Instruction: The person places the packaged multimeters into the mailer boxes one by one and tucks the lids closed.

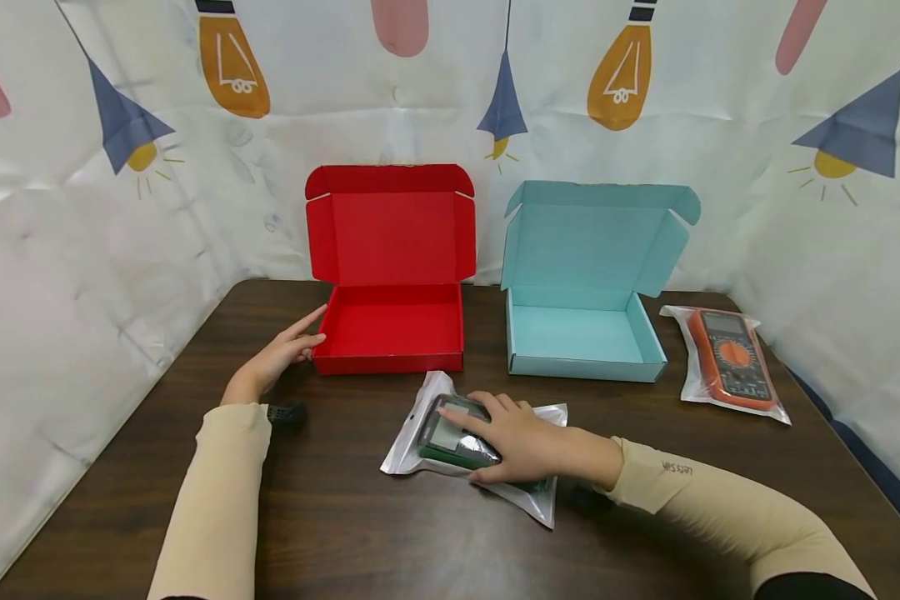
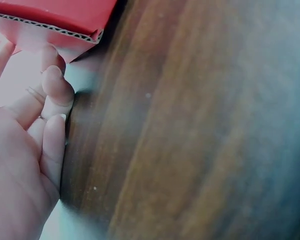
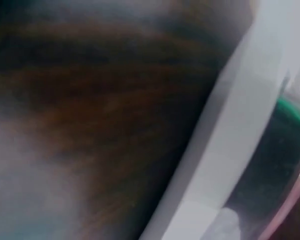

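Note:
In the head view, my left hand is at the left side of the open red box. Its fingertips touch the wall, the index finger extended and the others loosely bent; the left wrist view shows this hand below the box's corrugated edge. My right hand grips a green-and-black meter with a grey screen inside a clear and silver bag. The thumb lies on the near side, fingers across the top and far side. The right wrist view catches the bag blurred.
A light blue box stands with its lid up, right of the red one. Farther right lies an orange multimeter in a clear bag. All of this is on a dark wooden table, with a printed white curtain behind.

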A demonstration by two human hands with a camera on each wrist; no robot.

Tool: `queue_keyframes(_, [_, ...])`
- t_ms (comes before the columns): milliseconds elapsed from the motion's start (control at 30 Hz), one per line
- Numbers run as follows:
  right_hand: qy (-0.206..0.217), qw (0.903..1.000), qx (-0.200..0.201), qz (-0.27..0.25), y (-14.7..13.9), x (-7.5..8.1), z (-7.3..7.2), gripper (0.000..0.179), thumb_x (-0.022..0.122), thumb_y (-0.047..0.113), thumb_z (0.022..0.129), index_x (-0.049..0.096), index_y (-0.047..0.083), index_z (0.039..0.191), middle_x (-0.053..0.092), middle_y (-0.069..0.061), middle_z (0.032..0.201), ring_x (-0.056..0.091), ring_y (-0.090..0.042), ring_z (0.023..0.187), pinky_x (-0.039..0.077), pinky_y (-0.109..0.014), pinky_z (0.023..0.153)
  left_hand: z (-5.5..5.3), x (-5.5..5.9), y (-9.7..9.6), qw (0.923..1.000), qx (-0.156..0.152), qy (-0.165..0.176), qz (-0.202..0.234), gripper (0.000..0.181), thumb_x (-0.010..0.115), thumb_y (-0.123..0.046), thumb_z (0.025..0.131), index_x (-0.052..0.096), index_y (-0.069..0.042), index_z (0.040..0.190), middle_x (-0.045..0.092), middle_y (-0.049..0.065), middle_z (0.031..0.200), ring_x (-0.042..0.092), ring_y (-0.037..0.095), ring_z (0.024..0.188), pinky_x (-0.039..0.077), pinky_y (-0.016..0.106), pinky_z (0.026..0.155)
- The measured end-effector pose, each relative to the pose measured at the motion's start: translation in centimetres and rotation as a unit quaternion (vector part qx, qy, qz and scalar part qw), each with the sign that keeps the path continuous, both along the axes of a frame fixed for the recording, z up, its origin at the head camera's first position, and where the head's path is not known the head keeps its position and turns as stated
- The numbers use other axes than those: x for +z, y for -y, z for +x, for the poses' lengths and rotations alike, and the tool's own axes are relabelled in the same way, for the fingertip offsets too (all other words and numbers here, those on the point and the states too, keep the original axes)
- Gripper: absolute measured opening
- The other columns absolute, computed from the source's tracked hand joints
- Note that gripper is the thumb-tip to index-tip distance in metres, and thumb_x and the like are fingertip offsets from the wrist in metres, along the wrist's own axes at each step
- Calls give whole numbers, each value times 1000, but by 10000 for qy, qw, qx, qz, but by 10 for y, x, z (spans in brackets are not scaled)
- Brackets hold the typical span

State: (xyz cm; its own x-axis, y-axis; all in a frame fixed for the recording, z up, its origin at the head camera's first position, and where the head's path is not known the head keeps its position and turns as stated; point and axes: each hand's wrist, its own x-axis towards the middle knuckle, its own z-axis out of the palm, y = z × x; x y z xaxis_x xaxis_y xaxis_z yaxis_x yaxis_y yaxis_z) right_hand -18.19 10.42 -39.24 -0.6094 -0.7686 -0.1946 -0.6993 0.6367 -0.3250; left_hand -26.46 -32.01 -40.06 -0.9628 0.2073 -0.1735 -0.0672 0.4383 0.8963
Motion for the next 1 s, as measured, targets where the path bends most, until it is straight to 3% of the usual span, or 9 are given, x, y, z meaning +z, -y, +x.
queue_keyframes(233, [-174,9998,70,38,2,0,5,92,72,48,92,17,39,165,29,-11,159,37,-31,136,40,-57,103,2,0,0,9999,-47,96,9,73,46,-34,106,5,-24,166,30,18,145,46,22,98,35,47,103])
queue_keyframes(367, [-188,9998,58,36,2,2,6,91,72,47,93,17,39,165,29,-11,159,37,-31,136,40,-56,103,3,1,0,10000,-74,56,33,73,46,-35,107,6,-23,166,30,18,145,46,21,97,35,47,103])
queue_keyframes(700, [-312,9994,148,54,-1,7,1,91,72,45,93,17,38,165,29,-12,159,39,-31,133,41,-54,103,-3,-1,0,9997,-75,202,110,75,49,-37,106,5,-28,166,17,22,164,43,29,111,26,58,115])
queue_keyframes(1000, [-518,9978,357,-217,-4,19,-1,89,73,42,93,22,33,165,35,-14,156,43,-31,130,46,-51,98,-1,0,1,9997,-78,222,64,75,49,-36,105,5,-27,166,18,22,163,44,26,108,28,57,113])
